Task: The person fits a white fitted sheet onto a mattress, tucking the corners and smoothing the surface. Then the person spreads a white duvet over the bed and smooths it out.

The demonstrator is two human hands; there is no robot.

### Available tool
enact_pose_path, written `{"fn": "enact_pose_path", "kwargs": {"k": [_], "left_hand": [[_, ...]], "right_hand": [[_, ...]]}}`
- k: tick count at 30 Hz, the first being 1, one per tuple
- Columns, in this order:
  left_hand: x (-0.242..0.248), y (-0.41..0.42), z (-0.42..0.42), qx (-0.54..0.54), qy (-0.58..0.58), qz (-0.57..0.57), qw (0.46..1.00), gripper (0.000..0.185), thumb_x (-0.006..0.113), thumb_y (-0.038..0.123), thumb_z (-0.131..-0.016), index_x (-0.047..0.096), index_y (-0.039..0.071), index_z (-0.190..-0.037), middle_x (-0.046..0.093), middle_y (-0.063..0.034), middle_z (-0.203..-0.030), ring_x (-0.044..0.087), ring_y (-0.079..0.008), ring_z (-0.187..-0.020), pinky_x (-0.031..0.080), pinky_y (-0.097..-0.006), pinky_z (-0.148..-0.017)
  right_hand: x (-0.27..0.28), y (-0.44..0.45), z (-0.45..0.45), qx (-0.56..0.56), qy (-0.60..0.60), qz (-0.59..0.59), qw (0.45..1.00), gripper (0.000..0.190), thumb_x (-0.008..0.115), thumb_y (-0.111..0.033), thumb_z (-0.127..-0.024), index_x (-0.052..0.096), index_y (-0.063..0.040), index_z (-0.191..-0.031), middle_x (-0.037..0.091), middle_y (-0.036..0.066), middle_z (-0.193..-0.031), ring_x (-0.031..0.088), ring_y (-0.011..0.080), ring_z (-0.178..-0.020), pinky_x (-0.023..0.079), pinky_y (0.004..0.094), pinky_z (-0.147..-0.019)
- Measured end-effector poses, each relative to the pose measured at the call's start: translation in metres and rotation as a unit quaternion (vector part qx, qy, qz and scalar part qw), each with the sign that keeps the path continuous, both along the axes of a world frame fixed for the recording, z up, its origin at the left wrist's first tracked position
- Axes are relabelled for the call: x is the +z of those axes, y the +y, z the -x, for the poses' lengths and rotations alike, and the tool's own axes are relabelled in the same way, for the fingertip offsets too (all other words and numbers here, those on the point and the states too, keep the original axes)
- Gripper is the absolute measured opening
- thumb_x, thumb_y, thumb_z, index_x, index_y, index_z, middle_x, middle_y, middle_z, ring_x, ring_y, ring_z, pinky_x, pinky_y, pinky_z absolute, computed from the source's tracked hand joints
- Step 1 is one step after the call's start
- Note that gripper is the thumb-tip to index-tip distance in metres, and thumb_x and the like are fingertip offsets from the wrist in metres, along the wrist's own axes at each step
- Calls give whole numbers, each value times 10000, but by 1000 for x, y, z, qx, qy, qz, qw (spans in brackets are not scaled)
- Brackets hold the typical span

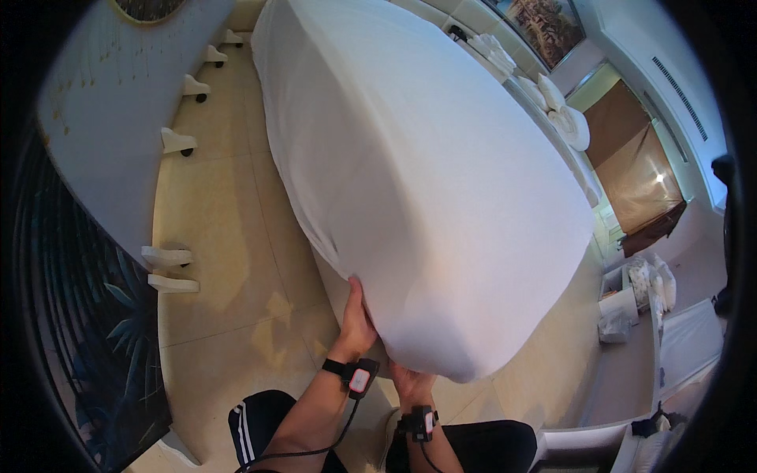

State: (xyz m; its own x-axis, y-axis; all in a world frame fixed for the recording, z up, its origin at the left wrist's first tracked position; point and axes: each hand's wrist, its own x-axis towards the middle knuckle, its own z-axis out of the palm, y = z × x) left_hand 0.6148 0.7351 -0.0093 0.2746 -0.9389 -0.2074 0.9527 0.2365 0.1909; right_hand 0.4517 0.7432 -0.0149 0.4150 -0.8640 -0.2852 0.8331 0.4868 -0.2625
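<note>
A white sheet (461, 195) is stretched over a large mattress, which fills the middle of the view and hides what lies beneath. My left hand (358, 328) grips the sheet's lower edge on the near left side, thumb up along the fabric and fingers tucked out of sight. Close beside it, my right hand (411, 381) reaches under the near corner. The sheet covers its fingers, so their hold is hidden. Each wrist carries a strapped black device with a cable. Below the sheet's left edge shows part of a pale bed base (325, 278).
Pale floor tiles (230, 224) run along the left, beside panels on white wheeled feet (177, 142). White pillows and a rolled quilt (569, 127) lie beyond the bed's right side. Plastic-wrapped items (615, 325) stand at right, near a brown covering (636, 171). My knees are below.
</note>
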Motion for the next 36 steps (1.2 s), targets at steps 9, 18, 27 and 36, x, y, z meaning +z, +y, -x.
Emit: {"fn": "enact_pose_path", "kwargs": {"k": [9, 18, 27, 36], "left_hand": [[11, -6, 2, -19, -208, -234, 950, 691, 304, 554, -979, 427, -28, -1332, 576, -149, -1221, 549, -212, -1095, 442, -318, -939], [150, 10, -33, 204, -699, -368, 579, 533, 569, 220, -902, 403, -16, -1349, 399, -259, -1388, 366, -428, -1282, 296, -471, -1059], [220, -34, -55, -6, -789, -245, 564, 815, 596, 132, -878, 60, 13, -1482, 20, -230, -1542, -31, -489, -1395, 124, -507, -1145], [235, -51, -90, -38, -707, -250, 660, 960, 676, 76, -802, 1, 17, -1483, 19, -227, -1544, 3, -445, -1412, 146, -473, -1149]], "right_hand": [[4, 7, 19, 82, 100, -25, 991, 470, 420, -405, -966, 461, -90, -1312, 486, 91, -1354, 435, 264, -1261, 391, 447, -1040], [218, -27, 99, 8, 699, 212, 682, 356, 578, -71, -853, 531, -8, -1201, 489, 150, -1314, 454, 261, -1239, 392, 352, -1000], [270, -80, -34, 196, 817, 459, 289, 755, 635, -409, -831, 297, -192, -1470, 86, 175, -1559, 16, 381, -1436, 36, 561, -1113], [275, -90, -78, 249, 860, 394, 207, 788, 650, -495, -790, 335, -221, -1458, 73, 205, -1555, 20, 411, -1430, 22, 601, -1090]]}}
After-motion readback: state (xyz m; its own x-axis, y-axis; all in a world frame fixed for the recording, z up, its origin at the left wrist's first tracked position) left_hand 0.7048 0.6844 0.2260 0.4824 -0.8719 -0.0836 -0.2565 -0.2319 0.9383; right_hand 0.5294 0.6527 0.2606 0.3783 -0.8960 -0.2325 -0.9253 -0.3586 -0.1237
